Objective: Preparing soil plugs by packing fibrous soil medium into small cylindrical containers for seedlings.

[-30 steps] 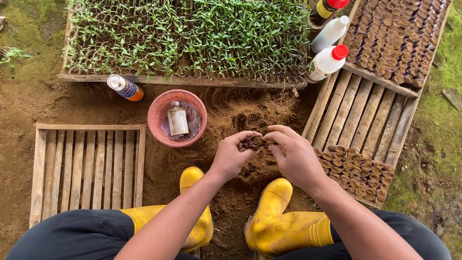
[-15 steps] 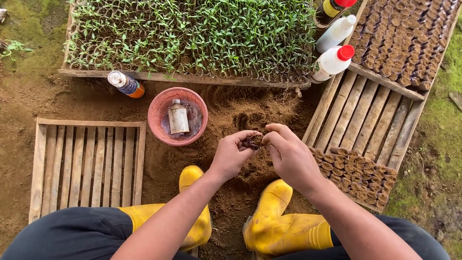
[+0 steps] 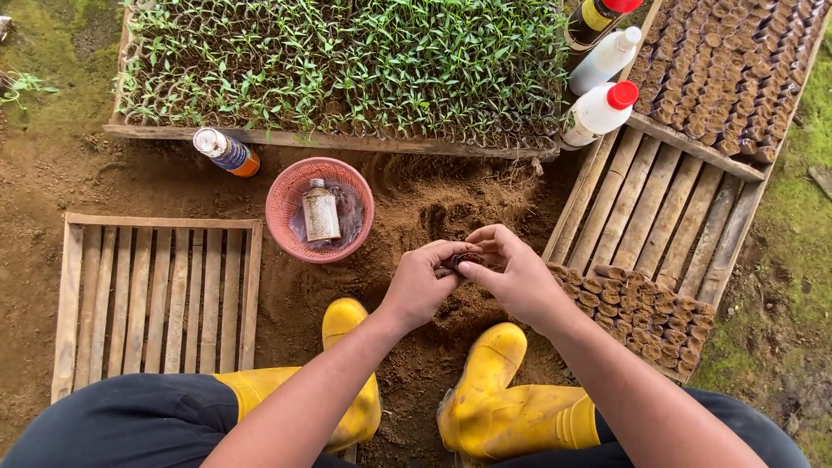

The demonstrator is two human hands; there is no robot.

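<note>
Near the middle of the frame, the left hand [image 3: 425,282] and the right hand [image 3: 513,276] are meeting over a heap of loose brown soil [image 3: 451,208]. Both are closing their fingers around a small dark soil pot [image 3: 468,258], pinching it between them, with fingertips touching across its top.

Just left of the hands, a pink basket [image 3: 286,204] is sitting on the ground with a small bottle [image 3: 321,215] lying inside it. A narrow strip of bare soil is separating the basket's rim from the left hand. Below the hands, two yellow boots [image 3: 503,407] are standing apart, leaving a gap of dirt between them.

At the right, a slatted wooden tray [image 3: 659,217] is lying at a slant, its near edge close to the right wrist; rows of small soil pots [image 3: 646,312] are filling its lower end while the slats above are lying bare. An empty slatted tray [image 3: 156,295] is lying at the lower left, well apart from the hands. Across the top, a tray of green seedlings [image 3: 347,65] is running edge to edge, and white bottles with red caps [image 3: 598,113] are standing at its right corner.
</note>
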